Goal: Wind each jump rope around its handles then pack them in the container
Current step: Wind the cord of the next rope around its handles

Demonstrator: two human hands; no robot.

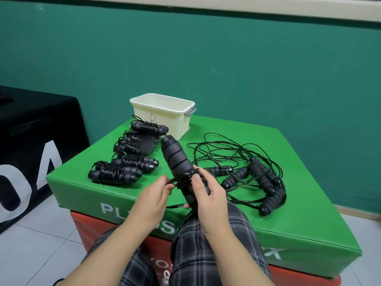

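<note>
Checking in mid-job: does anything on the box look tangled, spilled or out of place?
Only the loose ropes on the green box's right side lie in a tangled heap. The wound bundles sit in a tidy row left, beside the upright container.

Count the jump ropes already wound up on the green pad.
4, in a row left of the hands: nearest, next, third, farthest by the container. The third is blurry, so another may hide there.

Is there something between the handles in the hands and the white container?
Nothing visible. The handles point toward the open container; the wound ropes lie left of that line, the loose ropes right.
</note>
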